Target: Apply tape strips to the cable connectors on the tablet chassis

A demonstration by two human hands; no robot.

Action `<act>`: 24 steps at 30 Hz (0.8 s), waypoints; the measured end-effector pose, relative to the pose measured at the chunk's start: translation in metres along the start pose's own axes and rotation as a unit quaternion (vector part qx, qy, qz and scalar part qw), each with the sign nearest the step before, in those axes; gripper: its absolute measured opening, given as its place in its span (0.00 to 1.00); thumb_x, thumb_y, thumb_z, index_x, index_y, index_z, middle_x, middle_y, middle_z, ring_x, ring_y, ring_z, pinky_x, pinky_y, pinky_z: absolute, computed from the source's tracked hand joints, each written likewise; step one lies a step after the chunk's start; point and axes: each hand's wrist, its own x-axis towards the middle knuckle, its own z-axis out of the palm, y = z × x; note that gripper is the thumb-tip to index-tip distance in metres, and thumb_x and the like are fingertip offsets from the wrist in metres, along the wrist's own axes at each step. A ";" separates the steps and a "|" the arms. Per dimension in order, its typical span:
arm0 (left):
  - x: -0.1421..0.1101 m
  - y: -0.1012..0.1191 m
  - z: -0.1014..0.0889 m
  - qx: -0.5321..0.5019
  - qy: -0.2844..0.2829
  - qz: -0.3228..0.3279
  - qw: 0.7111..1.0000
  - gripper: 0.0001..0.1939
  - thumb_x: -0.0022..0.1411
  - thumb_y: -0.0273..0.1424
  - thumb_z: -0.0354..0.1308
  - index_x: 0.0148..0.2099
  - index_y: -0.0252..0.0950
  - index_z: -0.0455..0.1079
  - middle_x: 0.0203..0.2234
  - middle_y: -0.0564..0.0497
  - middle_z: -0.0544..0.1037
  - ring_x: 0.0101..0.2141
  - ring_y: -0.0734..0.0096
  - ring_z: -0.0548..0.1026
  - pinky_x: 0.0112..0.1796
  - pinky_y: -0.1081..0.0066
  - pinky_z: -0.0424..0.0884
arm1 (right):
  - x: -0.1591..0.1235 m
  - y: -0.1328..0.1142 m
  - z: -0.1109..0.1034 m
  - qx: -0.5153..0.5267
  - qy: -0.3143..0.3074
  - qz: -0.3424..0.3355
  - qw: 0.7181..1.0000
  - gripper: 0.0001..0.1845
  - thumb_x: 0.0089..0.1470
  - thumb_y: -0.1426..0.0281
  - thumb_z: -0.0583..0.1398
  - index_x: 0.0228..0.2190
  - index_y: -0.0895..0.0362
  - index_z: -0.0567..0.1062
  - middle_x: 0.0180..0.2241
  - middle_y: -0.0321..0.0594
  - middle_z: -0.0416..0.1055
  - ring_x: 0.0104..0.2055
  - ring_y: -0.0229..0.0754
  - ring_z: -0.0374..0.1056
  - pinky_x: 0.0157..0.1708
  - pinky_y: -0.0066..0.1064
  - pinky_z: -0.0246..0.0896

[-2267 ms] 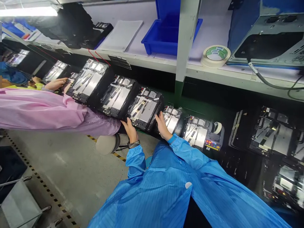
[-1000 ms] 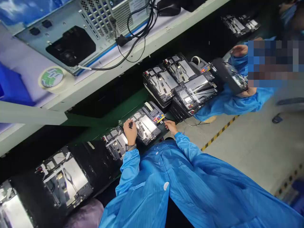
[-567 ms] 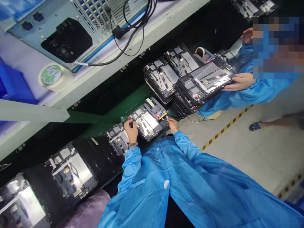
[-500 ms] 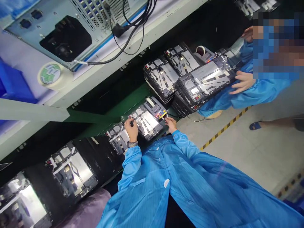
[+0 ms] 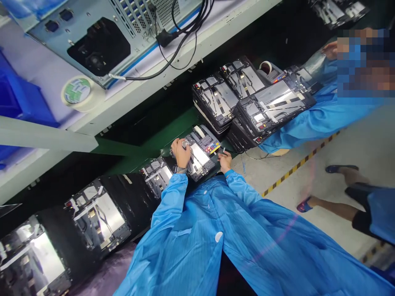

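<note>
My left hand [image 5: 181, 153] rests on the upper left part of a flat electronic unit [image 5: 202, 159] with a silvery metal plate. Its fingers are bent together, and what they pinch, if anything, is hidden. Right of the unit, my right hand [image 5: 224, 161] is closed in a pinch, a small white strip [image 5: 224, 150] showing at its fingertips. Between the hands, at the unit's far right, sits a grey tape dispenser [image 5: 207, 136] with a white roll and a label of coloured dots. Another similar unit [image 5: 156, 176] lies just left of my left wrist.
Stacked units [image 5: 274, 105] stand to the right, beside a co-worker's blue sleeve [image 5: 308, 127]. More units [image 5: 98, 218] line the left. Above, a white shelf [image 5: 123, 98] carries a computer case [image 5: 80, 41], cables and a tape roll [image 5: 82, 93]. Another person's legs [image 5: 333, 207] appear on the floor.
My left hand has moved right, farther onto the unit. My right hand still pinches the white strip. The co-worker's near hand has gone out of sight, and a person's legs have come in at right.
</note>
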 end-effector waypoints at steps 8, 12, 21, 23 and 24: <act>0.016 0.015 0.031 0.053 0.006 -0.042 0.998 0.18 0.61 0.37 0.69 0.50 0.36 0.71 0.60 0.32 0.68 0.64 0.39 0.62 0.65 0.44 0.55 | 0.012 0.010 0.022 -0.002 -0.010 0.006 1.000 0.21 0.46 0.78 0.63 0.43 0.56 0.66 0.30 0.33 0.75 0.27 0.34 0.69 0.27 0.24 0.67; 0.021 0.032 0.045 0.136 0.028 -0.085 0.987 0.24 0.59 0.39 0.70 0.52 0.37 0.68 0.64 0.32 0.66 0.65 0.40 0.61 0.65 0.46 0.54 | 0.013 0.014 0.023 -0.021 -0.013 0.001 1.000 0.22 0.46 0.76 0.63 0.44 0.56 0.65 0.28 0.30 0.74 0.24 0.34 0.67 0.25 0.24 0.65; 0.028 0.005 0.018 0.125 -0.049 -0.093 0.987 0.15 0.64 0.37 0.66 0.51 0.44 0.68 0.58 0.43 0.74 0.64 0.50 0.65 0.67 0.50 0.49 | -0.027 -0.003 -0.024 -0.076 -0.050 -0.126 0.988 0.27 0.55 0.71 0.62 0.55 0.56 0.63 0.34 0.32 0.72 0.31 0.36 0.69 0.34 0.27 0.69; 0.031 -0.002 0.015 0.119 -0.062 -0.102 0.986 0.14 0.64 0.37 0.67 0.50 0.45 0.68 0.57 0.45 0.75 0.65 0.51 0.65 0.68 0.49 0.47 | -0.039 -0.020 -0.020 -0.112 -0.101 -0.227 0.962 0.29 0.59 0.68 0.62 0.58 0.56 0.62 0.37 0.35 0.73 0.35 0.38 0.71 0.38 0.29 0.70; 0.032 -0.004 0.014 0.117 -0.068 -0.110 0.985 0.13 0.65 0.37 0.67 0.49 0.46 0.69 0.56 0.45 0.75 0.64 0.51 0.66 0.68 0.49 0.46 | -0.044 -0.030 -0.012 -0.136 -0.129 -0.280 0.942 0.30 0.60 0.67 0.62 0.60 0.55 0.61 0.40 0.37 0.73 0.36 0.39 0.71 0.40 0.30 0.71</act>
